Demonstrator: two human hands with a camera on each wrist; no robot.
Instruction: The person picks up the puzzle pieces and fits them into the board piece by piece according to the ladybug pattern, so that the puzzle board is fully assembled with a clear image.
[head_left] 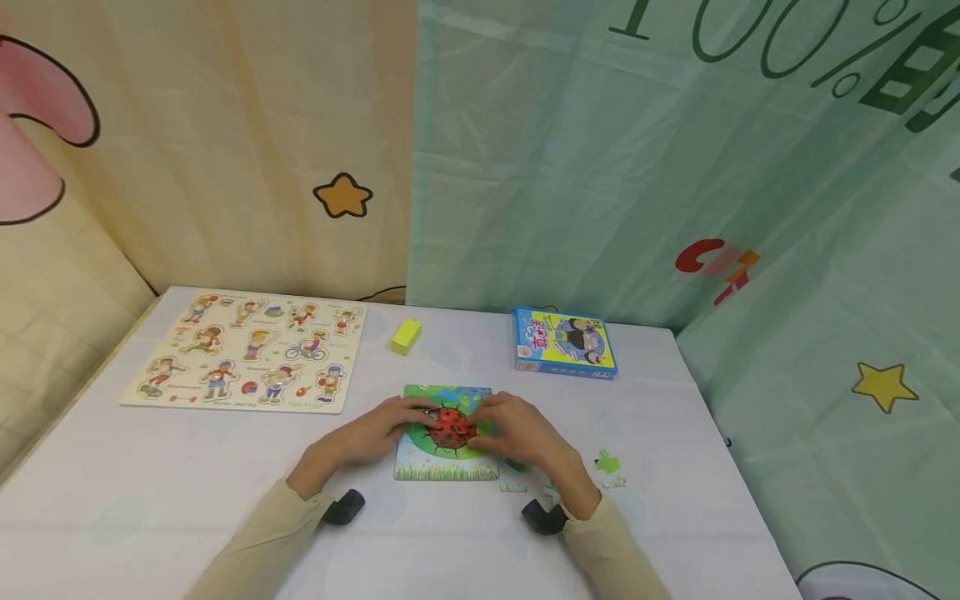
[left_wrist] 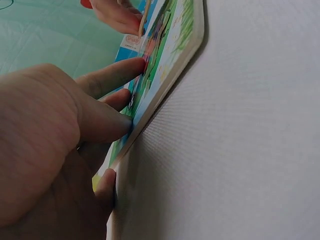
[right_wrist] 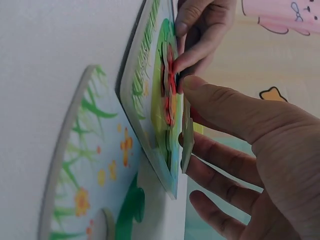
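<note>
A square ladybug puzzle board [head_left: 446, 471] with a grassy lower edge lies flat on the table. My left hand [head_left: 375, 433] reaches over its left side, the extended fingers touching the red ladybug [head_left: 452, 427]. In the left wrist view, the left hand's little finger [left_wrist: 106, 187] rests by the board's edge. At the board's right side, my right hand [head_left: 521, 429] pinches a thin puzzle piece [right_wrist: 188, 142], held tilted just above the surface. The piece's picture side is mostly hidden. Several ladybug pieces [right_wrist: 169, 90] look raised and not level with the board.
Loose puzzle pieces lie right of the board, including a green one [head_left: 607, 462] and a grassy one [head_left: 513, 482] partly under the right hand. A sports figure board [head_left: 247, 350] lies at the left. Farther back are a yellow block [head_left: 406, 336] and a blue box [head_left: 565, 342].
</note>
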